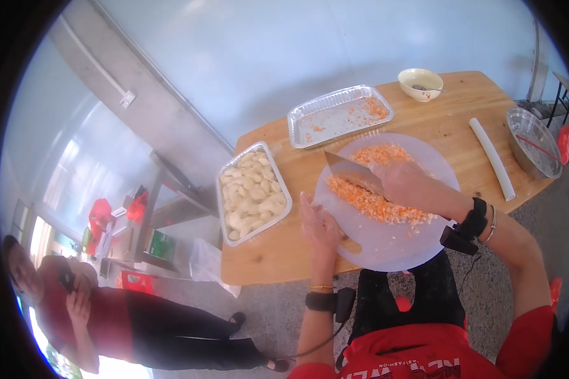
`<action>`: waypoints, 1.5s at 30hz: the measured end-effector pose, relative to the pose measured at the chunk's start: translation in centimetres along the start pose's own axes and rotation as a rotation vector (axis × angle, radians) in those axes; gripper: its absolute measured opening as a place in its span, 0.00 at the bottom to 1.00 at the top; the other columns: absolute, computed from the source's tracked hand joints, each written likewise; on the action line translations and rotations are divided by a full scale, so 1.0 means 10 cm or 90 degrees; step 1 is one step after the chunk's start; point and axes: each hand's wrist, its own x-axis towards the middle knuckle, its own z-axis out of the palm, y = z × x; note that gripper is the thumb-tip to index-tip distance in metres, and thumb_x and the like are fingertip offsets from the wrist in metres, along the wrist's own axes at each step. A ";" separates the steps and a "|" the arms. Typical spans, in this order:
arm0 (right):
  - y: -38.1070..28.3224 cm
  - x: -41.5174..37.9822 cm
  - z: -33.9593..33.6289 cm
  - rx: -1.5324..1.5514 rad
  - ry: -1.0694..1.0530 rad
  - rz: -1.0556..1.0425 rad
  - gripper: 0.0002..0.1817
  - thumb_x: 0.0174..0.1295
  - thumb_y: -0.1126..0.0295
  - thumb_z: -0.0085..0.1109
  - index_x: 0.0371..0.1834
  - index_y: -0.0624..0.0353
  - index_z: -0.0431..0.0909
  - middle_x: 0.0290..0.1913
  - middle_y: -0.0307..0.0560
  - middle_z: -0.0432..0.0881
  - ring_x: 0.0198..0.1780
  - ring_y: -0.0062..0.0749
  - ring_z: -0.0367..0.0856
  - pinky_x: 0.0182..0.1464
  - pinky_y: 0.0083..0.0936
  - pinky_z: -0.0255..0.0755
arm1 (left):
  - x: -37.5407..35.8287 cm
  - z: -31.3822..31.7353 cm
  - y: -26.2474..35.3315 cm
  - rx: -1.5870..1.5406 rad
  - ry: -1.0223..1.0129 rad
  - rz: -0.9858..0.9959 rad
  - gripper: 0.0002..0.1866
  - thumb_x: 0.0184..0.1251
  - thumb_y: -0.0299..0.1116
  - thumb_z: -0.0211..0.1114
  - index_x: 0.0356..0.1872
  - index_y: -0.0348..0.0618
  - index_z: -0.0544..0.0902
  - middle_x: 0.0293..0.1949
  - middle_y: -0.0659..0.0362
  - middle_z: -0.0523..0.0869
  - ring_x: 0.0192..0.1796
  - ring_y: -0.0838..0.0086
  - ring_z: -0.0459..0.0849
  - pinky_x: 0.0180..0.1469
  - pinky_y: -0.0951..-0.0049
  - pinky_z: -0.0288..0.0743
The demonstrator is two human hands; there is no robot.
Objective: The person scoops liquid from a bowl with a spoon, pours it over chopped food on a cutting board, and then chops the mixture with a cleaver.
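My right hand (pixel 408 184) is closed round the handle of a cleaver (pixel 351 170), whose broad blade lies over finely chopped orange and white filling (pixel 367 203). The filling is spread in two bands on a round, whitish cutting board (pixel 436 158). At the board's left edge is my left hand (pixel 320 226), fingers stretched out and holding nothing. Close to it, a foil tray (pixel 257 239) holds many pale folded dumplings (pixel 253 192). Behind the board, a second foil tray (pixel 329 123) has scraps of orange filling in it.
The wooden table (pixel 259 265) bears a cream bowl (pixel 422 85) with a spoon, a white rolling pin (pixel 492 158) and a metal basin (pixel 532 142) with a red stick across it. A person (pixel 88 303) stands on the left, holding a dark device.
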 end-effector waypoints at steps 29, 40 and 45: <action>-0.07 0.00 0.02 0.012 0.016 -0.012 0.14 0.54 0.75 0.51 0.43 0.69 0.73 0.23 0.59 0.77 0.29 0.53 0.78 0.31 0.42 0.70 | 0.00 -0.02 0.10 0.000 -0.015 -0.017 0.33 0.51 0.16 0.48 0.64 0.26 0.59 0.50 0.41 0.75 0.42 0.58 0.80 0.46 0.66 0.77; -0.08 0.01 0.01 0.008 0.019 -0.060 0.12 0.55 0.75 0.50 0.41 0.69 0.74 0.23 0.60 0.77 0.30 0.52 0.79 0.31 0.41 0.70 | -0.01 -0.02 0.06 0.022 -0.028 -0.014 0.33 0.51 0.17 0.49 0.65 0.29 0.59 0.49 0.43 0.75 0.42 0.59 0.80 0.44 0.65 0.76; -0.09 -0.03 -0.11 0.001 0.017 -0.064 0.11 0.56 0.73 0.50 0.39 0.69 0.74 0.23 0.60 0.77 0.28 0.51 0.79 0.31 0.41 0.71 | 0.00 -0.02 0.08 0.009 -0.030 -0.032 0.33 0.52 0.17 0.49 0.64 0.29 0.60 0.49 0.43 0.75 0.42 0.59 0.80 0.44 0.65 0.76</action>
